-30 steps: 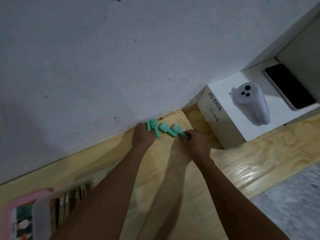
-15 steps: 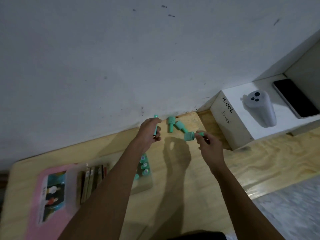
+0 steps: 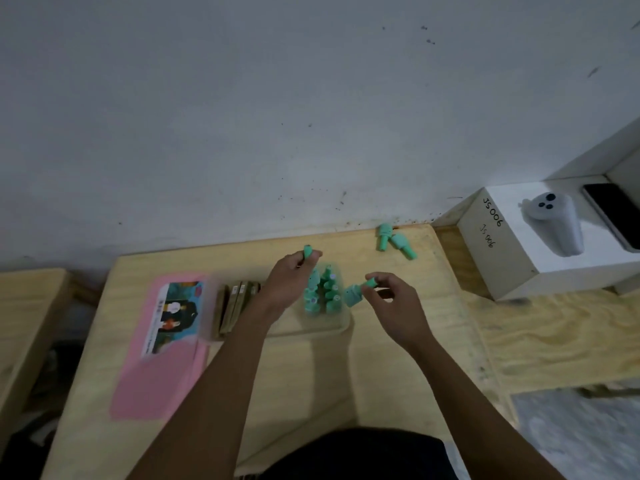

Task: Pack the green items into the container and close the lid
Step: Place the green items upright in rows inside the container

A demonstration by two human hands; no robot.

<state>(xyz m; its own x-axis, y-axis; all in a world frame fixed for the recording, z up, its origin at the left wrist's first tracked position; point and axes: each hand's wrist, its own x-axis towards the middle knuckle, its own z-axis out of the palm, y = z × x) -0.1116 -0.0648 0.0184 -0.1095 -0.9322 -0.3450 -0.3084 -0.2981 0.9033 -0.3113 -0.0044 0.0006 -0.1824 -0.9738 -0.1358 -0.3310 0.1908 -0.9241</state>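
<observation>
Green bottles: left hand (image 3: pixel 292 275) pinches one (image 3: pixel 307 251), right hand (image 3: pixel 394 299) grips another (image 3: pixel 356 292), both over the clear container (image 3: pixel 332 325) mid-tabletop (image 3: pixel 346 375), already part-filled. Risk: dropping in crooked topples the standing ones. Two more (image 3: pixel 394 240) lie at the far edge. Pink lid (image 3: pixel 156 375) lies open on the left; white box (image 3: pixel 540 244) sits clear.

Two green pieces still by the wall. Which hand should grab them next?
Right, probably. The two loose green pieces lie on the right hand's side; the left hand is further off. Both hands already hold a green piece over the container, so drop first.
</observation>
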